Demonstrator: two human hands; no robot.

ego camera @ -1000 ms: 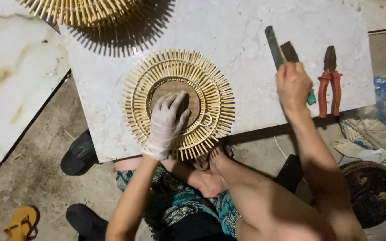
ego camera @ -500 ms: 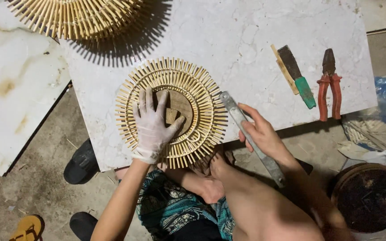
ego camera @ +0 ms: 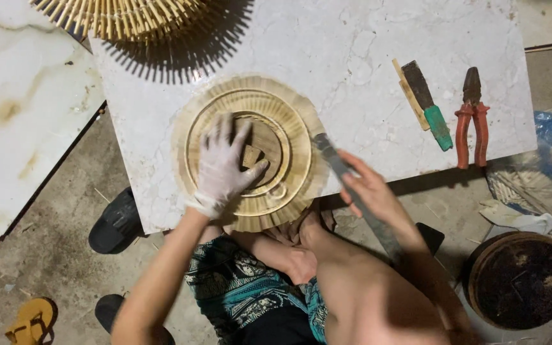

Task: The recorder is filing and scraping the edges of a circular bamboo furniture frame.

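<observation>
Head view looks straight down on a pale stone tabletop where a round disc of thin wooden sticks lies near the front edge, its rim blurred. The left hand, in a white glove, lies flat on the disc with fingers spread, pressing on the left part of its brown centre. The right hand, bare, is closed around a long flat metal file that runs slantwise from the disc's right rim back along the forearm; the file's tip touches the rim or sits just beside it. Further right on the tabletop lie a flat tool with a green handle, a thin wooden strip just beside it, and red-handled pliers, all well apart from the disc. A second, larger stick disc pokes in at the top edge. On the floor are a black shoe, a yellow sandal, and a round dark tub at the right. Another pale stone slab stands to the left.
</observation>
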